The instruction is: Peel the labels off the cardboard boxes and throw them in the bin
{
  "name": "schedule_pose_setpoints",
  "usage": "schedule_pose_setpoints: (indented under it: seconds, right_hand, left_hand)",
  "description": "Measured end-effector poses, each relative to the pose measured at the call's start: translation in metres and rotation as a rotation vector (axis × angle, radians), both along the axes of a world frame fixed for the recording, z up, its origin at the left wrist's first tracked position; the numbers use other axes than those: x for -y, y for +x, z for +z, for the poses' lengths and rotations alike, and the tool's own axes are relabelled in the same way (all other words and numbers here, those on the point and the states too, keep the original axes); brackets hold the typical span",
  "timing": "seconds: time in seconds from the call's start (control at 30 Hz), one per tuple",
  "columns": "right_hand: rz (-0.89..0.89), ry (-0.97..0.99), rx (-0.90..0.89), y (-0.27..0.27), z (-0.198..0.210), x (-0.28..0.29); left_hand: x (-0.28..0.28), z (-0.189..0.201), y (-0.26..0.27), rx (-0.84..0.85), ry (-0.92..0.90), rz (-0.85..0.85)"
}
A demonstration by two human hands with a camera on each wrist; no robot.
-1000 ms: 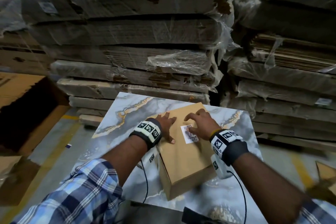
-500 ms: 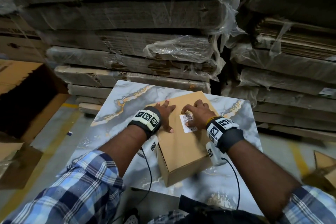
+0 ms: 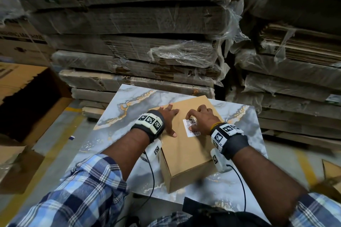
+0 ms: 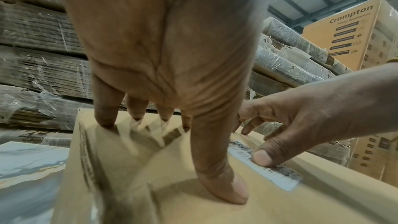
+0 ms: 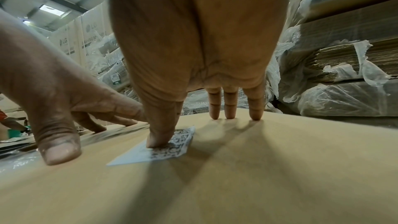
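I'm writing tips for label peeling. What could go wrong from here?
1. The label lies flat on the box, no corner visibly lifted; the right hand may tear it picking at an edge.
2. Only the left hand presses the box down, so it may slide on the smooth table.

Label print blurred, right hand covers its right part; box underside hidden.
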State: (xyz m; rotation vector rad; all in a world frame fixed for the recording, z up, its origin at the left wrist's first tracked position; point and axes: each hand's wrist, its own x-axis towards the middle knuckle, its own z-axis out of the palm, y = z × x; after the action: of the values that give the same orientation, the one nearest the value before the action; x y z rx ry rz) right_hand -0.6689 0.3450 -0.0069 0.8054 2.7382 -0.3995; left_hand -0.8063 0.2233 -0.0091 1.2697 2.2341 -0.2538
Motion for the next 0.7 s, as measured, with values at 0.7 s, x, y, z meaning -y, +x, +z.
schedule_pose_setpoints:
  seconds: [0.7]
  right_hand:
    - [-0.003,0.022,-0.021,0.0015,-0.0028,-0.0006]
  left_hand:
    - [0.0015,-0.0022,-0.0021,0.032,0.033,0.019]
